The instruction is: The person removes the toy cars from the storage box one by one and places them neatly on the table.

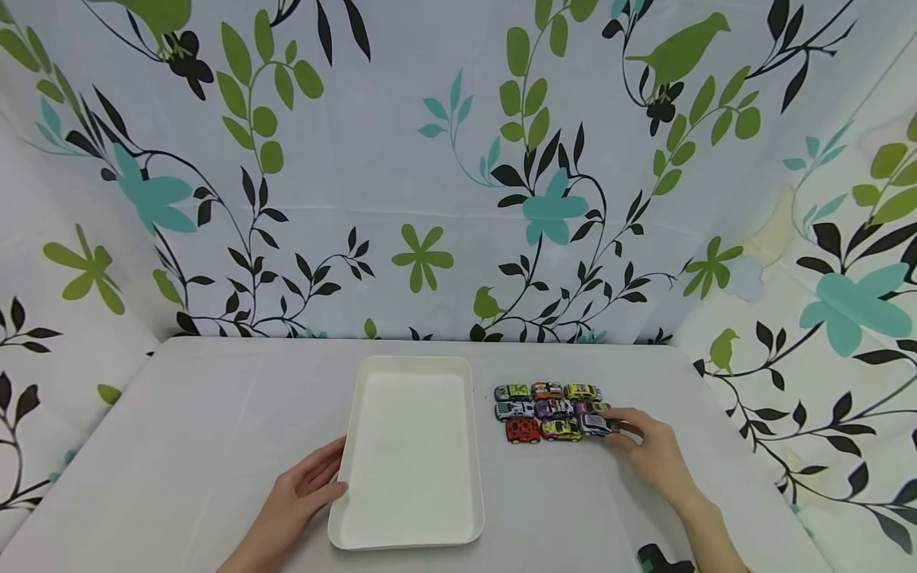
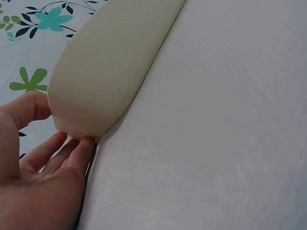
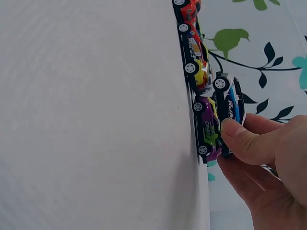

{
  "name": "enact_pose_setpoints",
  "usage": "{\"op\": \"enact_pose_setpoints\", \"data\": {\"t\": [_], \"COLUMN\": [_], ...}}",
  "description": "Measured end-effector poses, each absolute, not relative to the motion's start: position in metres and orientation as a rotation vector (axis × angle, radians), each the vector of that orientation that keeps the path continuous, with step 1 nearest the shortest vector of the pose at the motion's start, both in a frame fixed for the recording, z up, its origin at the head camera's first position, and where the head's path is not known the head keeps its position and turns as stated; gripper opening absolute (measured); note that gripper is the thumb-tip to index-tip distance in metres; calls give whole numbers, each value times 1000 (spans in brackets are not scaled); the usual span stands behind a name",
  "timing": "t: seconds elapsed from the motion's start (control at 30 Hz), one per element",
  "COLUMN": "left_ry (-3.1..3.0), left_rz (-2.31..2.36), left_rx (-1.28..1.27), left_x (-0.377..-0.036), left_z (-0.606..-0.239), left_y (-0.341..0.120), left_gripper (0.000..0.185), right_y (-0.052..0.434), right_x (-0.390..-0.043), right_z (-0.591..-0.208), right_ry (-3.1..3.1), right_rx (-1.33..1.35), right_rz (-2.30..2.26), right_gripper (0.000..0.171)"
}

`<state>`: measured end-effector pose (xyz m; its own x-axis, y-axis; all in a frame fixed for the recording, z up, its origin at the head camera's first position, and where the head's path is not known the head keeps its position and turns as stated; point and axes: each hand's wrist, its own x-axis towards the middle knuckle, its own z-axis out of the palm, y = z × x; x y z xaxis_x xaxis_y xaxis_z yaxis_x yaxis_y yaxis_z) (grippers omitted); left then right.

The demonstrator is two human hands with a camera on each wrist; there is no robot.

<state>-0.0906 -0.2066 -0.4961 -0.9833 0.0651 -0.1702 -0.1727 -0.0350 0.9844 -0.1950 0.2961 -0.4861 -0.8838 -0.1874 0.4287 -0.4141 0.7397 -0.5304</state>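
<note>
My left hand [image 1: 304, 493] is at the left side of a shallow white tray [image 1: 476, 477]. In the left wrist view its thumb and curled fingertips [image 2: 86, 141] hold the tray's outer wall [image 2: 110, 62]. At the lower right of a block of small toy cars, my right hand [image 1: 652, 454] pinches a white-and-blue toy car [image 1: 596, 425]. The right wrist view shows this car [image 3: 230, 103] raised off the table, with a purple toy car [image 3: 207, 125] standing on the tabletop beside it. Fingers partly cover the held car.
Several other toy cars stand close together in rows right of the tray, among them a red one [image 1: 523, 430] and a yellow one [image 1: 561, 430]. A dark object [image 1: 662, 559] lies at the front edge near the right forearm. Leaf-patterned cloth [image 1: 423, 159] hangs behind the white table [image 1: 236, 414].
</note>
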Motion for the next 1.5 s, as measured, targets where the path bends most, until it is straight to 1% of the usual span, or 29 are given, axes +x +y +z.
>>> {"op": "enact_pose_setpoints", "data": {"t": [0.33, 0.6, 0.83, 1.03, 1.23, 1.37, 1.43, 1.5], "left_ry": [2065, 2049, 2039, 2039, 2063, 2249, 2420, 2674], "left_rz": [2140, 2149, 2142, 2143, 2131, 2035, 1928, 1714], "left_rx": [-102, -86, -103, -102, -109, -136, -107, -37], "left_x": [-91, -90, -90, -90, -90, -86, -84, -82], "left_z": [-496, -497, -495, -497, -497, -491, -484, -475], "left_y": [-208, -209, -210, -209, -206, -207, -209, -212], "left_gripper": [68, 68, 69, 69, 66, 58, 53, 50], "right_y": [304, 305, 302, 300, 300, 299, 300, 301], "right_x": [-196, -199, -201, -199, -192, -187, -183, -177], "right_z": [-491, -501, -505, -503, -493, -484, -478, -472], "right_ry": [-2653, -2598, -2567, -2564, -2558, -2588, -2620, -2651], "right_rx": [426, 500, 510, 496, 416, 389, 385, 379], "right_rz": [873, 810, 836, 826, 822, 823, 811, 806], "right_gripper": [38, 38, 39, 38, 31, 27, 30, 34]}}
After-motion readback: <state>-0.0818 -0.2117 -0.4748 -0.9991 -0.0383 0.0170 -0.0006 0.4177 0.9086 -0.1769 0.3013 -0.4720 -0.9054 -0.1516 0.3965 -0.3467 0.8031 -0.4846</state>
